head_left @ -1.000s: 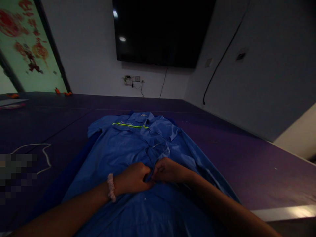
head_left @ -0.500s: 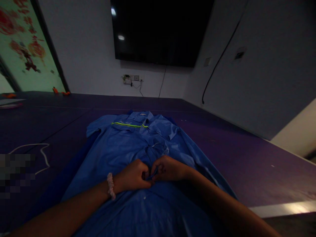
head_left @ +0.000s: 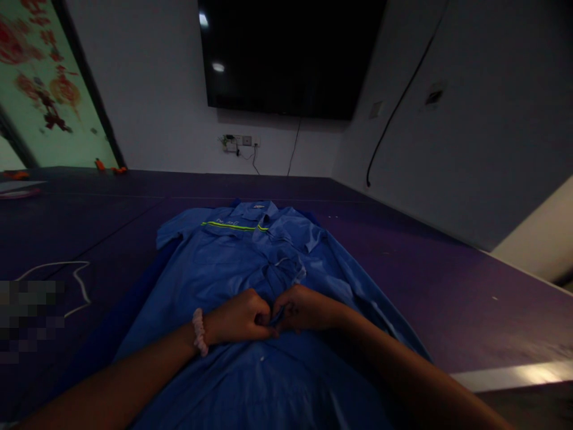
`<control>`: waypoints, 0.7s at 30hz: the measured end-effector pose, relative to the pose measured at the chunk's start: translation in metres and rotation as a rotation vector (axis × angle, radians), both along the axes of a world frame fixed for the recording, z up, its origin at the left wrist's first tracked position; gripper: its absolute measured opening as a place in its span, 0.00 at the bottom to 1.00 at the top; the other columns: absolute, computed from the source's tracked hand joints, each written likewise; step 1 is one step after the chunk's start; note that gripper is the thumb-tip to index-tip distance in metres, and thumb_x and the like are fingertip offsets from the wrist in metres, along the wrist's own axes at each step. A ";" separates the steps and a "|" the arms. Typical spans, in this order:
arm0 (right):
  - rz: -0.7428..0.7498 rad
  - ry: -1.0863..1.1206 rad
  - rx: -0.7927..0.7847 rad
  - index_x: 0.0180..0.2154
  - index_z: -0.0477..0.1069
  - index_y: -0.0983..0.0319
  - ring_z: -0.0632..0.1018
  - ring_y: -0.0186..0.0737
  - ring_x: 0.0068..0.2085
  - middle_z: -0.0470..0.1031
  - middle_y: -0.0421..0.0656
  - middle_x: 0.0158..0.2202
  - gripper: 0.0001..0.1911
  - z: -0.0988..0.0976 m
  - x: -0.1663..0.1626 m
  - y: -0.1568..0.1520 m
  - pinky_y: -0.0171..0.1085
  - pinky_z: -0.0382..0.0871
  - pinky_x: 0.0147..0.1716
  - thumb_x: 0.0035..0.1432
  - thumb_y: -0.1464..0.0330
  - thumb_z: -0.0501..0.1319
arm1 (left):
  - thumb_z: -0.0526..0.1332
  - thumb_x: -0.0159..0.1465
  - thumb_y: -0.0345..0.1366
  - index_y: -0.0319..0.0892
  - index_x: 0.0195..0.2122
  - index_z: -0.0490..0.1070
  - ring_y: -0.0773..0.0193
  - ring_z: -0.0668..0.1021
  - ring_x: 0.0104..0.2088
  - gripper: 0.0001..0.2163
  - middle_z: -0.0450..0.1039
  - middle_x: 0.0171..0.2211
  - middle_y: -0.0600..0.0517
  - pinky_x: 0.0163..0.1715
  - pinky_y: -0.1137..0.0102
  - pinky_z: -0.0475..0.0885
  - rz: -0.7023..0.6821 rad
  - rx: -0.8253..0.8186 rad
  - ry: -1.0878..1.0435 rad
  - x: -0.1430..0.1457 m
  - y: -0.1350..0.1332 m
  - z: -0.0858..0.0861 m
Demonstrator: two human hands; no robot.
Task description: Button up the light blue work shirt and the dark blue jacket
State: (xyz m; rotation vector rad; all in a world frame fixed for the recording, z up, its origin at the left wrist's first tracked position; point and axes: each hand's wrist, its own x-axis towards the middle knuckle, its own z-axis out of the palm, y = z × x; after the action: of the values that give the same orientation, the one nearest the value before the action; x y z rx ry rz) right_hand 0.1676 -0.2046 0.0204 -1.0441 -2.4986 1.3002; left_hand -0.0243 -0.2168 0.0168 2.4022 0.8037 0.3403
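Observation:
A blue work shirt with a yellow-green reflective stripe across the chest lies spread on a dark purple table, collar away from me. My left hand, a pink band at its wrist, and my right hand meet at the shirt's front opening. Both have their fingers pinched on the edges of the blue fabric, knuckle to knuckle. What lies between the fingertips is too dark and small to see.
A white cord loops on the table at the left. A large dark screen hangs on the far wall above a socket with cables. A pale strip marks the table's right near edge. Small orange items lie far left.
Both hands have stayed pinched together at the shirt's front, with only small shifts of the fingers. The view has tilted slightly.

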 end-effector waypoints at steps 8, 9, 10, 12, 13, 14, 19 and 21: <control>0.010 0.020 0.171 0.33 0.74 0.65 0.69 0.29 0.21 0.69 0.37 0.20 0.11 -0.001 -0.002 -0.002 0.27 0.59 0.21 0.46 0.66 0.63 | 0.62 0.52 0.33 0.35 0.19 0.66 0.77 0.65 0.18 0.09 0.65 0.17 0.57 0.18 0.79 0.56 -0.021 -0.062 -0.007 -0.001 0.001 0.002; 0.016 0.020 0.200 0.32 0.74 0.65 0.69 0.29 0.22 0.70 0.38 0.20 0.11 -0.001 -0.002 -0.002 0.27 0.58 0.21 0.45 0.66 0.63 | 0.62 0.51 0.32 0.35 0.19 0.66 0.76 0.65 0.18 0.08 0.65 0.17 0.57 0.18 0.80 0.56 -0.022 -0.070 -0.006 -0.001 0.001 0.003; 0.020 0.017 0.219 0.32 0.74 0.65 0.69 0.29 0.22 0.70 0.38 0.21 0.11 -0.001 -0.002 -0.002 0.27 0.58 0.21 0.45 0.66 0.63 | 0.62 0.51 0.31 0.35 0.19 0.66 0.76 0.65 0.18 0.07 0.65 0.17 0.57 0.18 0.80 0.57 -0.023 -0.075 -0.006 -0.001 0.001 0.004; 0.027 0.012 0.231 0.33 0.74 0.65 0.69 0.29 0.22 0.70 0.38 0.21 0.11 -0.002 -0.002 -0.001 0.27 0.58 0.21 0.46 0.66 0.63 | 0.61 0.50 0.30 0.36 0.18 0.66 0.76 0.66 0.18 0.07 0.65 0.16 0.58 0.18 0.80 0.57 -0.025 -0.075 -0.005 -0.001 0.000 0.006; 0.027 0.012 0.237 0.33 0.74 0.65 0.70 0.29 0.22 0.70 0.38 0.21 0.11 -0.002 -0.002 -0.001 0.27 0.58 0.21 0.46 0.66 0.63 | 0.61 0.50 0.30 0.36 0.18 0.65 0.76 0.66 0.18 0.07 0.65 0.16 0.58 0.18 0.80 0.57 -0.027 -0.073 -0.005 -0.001 0.000 0.006; 0.026 0.013 0.244 0.33 0.74 0.65 0.70 0.29 0.23 0.70 0.38 0.21 0.11 -0.002 -0.002 -0.001 0.27 0.58 0.21 0.46 0.66 0.63 | 0.61 0.50 0.29 0.36 0.18 0.65 0.76 0.66 0.18 0.06 0.65 0.16 0.58 0.18 0.80 0.57 -0.028 -0.070 -0.004 -0.001 -0.001 0.006; 0.028 0.002 0.272 0.32 0.74 0.65 0.70 0.29 0.23 0.70 0.38 0.22 0.09 -0.002 -0.003 -0.002 0.26 0.58 0.22 0.46 0.68 0.63 | 0.60 0.50 0.29 0.36 0.18 0.66 0.76 0.66 0.19 0.05 0.66 0.17 0.57 0.18 0.80 0.56 -0.024 -0.049 0.004 0.000 -0.001 0.004; 0.034 0.001 0.271 0.32 0.74 0.65 0.70 0.29 0.23 0.70 0.38 0.22 0.09 -0.001 -0.004 -0.003 0.26 0.58 0.21 0.46 0.68 0.63 | 0.60 0.50 0.29 0.36 0.18 0.66 0.76 0.66 0.19 0.06 0.66 0.17 0.57 0.18 0.80 0.56 -0.027 -0.041 0.002 -0.001 -0.001 0.003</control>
State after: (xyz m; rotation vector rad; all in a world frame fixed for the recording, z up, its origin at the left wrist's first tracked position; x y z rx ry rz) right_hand 0.1641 -0.2072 0.0189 -0.9411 -2.6081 0.9325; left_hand -0.0249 -0.2177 0.0193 2.3730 0.7707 0.3078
